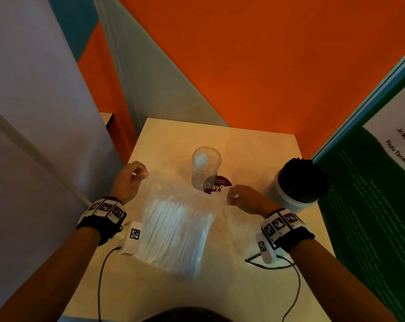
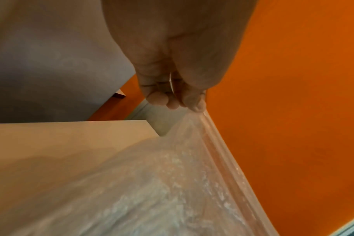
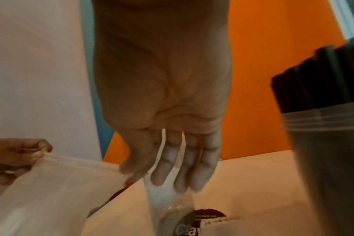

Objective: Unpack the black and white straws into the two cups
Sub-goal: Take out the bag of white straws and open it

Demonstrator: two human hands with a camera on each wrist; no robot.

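both hands hold a clear plastic bag [image 1: 173, 219] of white straws [image 1: 171, 228] up over the near half of the table [image 1: 254, 145], mouth toward the far edge and bottom toward the person. the straws run lengthwise in it, their long axis from near edge to far edge, leaning a little left. the left hand [image 1: 129, 180] pinches the bag's left top corner between thumb and fingertips [image 2: 158, 99]; the right hand [image 1: 241, 198] pinches the right top corner, its other fingers [image 3: 202, 167] hanging fairly straight. the mouth is stretched taut between them. a clear empty cup [image 1: 205, 168] stands upright just beyond the bag, mid-table, beside a round purple sticker [image 1: 217, 184]. by the right edge a second cup [image 1: 294, 189] stands packed with upright black straws [image 1: 303, 177]. the head view alone shows the straws inside the bag; the left wrist view shows the ridged seal strip [image 2: 222, 151] along the mouth; the right wrist view shows the black straws poking above their cup rim
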